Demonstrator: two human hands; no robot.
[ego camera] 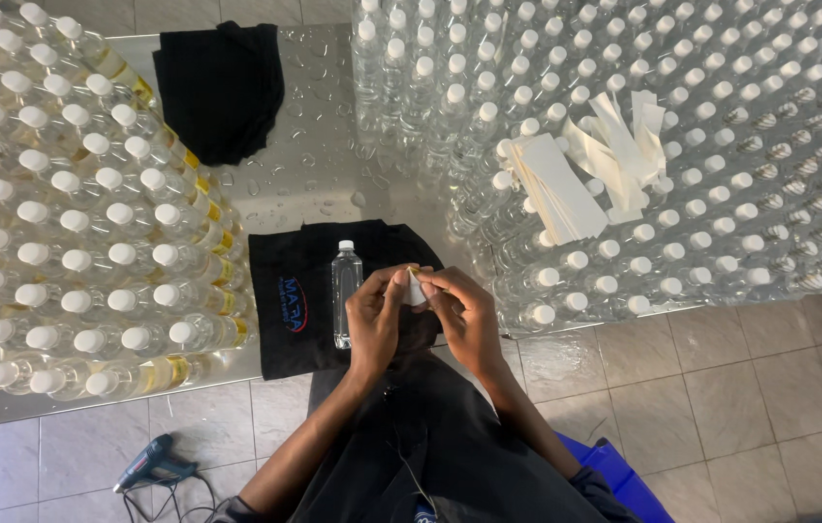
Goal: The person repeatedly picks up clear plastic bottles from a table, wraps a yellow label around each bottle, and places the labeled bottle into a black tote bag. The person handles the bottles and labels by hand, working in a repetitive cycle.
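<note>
Fingertips of both our hands pinch a small white label strip (416, 288) between them: the left hand (377, 315) curls closed on its near edge, the right hand (464, 312) closes on it from the 3 o'clock side, thumbs together. We judge we are at the peeling step, working the backing loose before anything is stuck down.

At 9 o'clock of our hands, just beside the left hand, a clear capped bottle (345, 292) lies on a black cloth (285, 310) spread on the wet metal table (319, 174). Filled bottles with white caps (72, 223) crowd the 9 o'clock side; more stand from 12 to 3 o'clock, with a stack of white label strips (566, 189) lying on their caps.

Next, we reckon, the freed strip needs a straight, square lay on the bottle, with one hand steadying it.
</note>
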